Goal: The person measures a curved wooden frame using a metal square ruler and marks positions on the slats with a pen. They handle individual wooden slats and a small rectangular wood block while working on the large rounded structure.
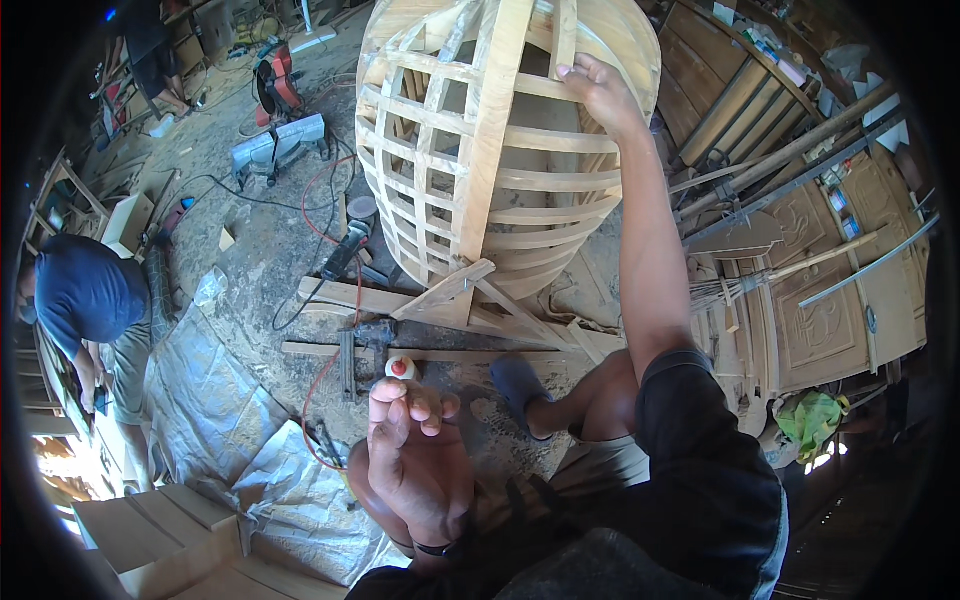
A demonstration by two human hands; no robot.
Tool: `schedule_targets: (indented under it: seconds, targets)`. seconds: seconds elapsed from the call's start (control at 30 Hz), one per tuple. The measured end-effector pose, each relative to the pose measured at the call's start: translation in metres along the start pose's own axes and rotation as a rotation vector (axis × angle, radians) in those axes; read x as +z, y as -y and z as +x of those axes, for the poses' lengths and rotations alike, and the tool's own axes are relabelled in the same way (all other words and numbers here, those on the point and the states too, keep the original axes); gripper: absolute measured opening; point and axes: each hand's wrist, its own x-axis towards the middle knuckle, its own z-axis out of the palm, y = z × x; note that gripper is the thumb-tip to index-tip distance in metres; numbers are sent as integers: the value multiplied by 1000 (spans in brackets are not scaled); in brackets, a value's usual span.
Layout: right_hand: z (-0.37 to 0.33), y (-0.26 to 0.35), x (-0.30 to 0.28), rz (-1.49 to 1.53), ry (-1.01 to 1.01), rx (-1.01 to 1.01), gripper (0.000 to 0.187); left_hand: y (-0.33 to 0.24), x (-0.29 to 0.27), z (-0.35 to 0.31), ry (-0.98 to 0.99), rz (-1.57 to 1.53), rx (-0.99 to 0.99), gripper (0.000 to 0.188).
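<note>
A large curved wooden lattice frame (485, 150) stands in front of me, its slats crossing in a grid on the left side. My right hand (603, 95) reaches to its upper right part, with thumb and fingers closed on a short upright wooden slat (565, 38) beside a wide central rib. Low in front of my body, my left hand (415, 450) is turned palm up. Its fingers curl in to the thumb in a pinch; anything between them is too small to make out. Just beyond those fingertips is a white bottle with a red cap (401, 368).
An angle grinder (348, 248), a clamp (348, 365) and cables lie on the dusty floor. A red cut-off saw (277, 85) stands farther back. At left, a co-worker (90, 300) bends over beside a grey sheet (215, 400). Carved wooden panels (810, 290) lean at right.
</note>
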Motion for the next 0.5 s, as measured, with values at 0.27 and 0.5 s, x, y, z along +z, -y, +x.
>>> schedule_targets:
  seconds: [0.27, 0.5]
  targets:
    - [-6, 2, 4, 42, -46, -13, 38, -1, 5, -2, -78, -57, 77, 16]
    - [-9, 9, 5, 64, -58, -28, 42, -2, 6, -2, -52, -57, 90, 16]
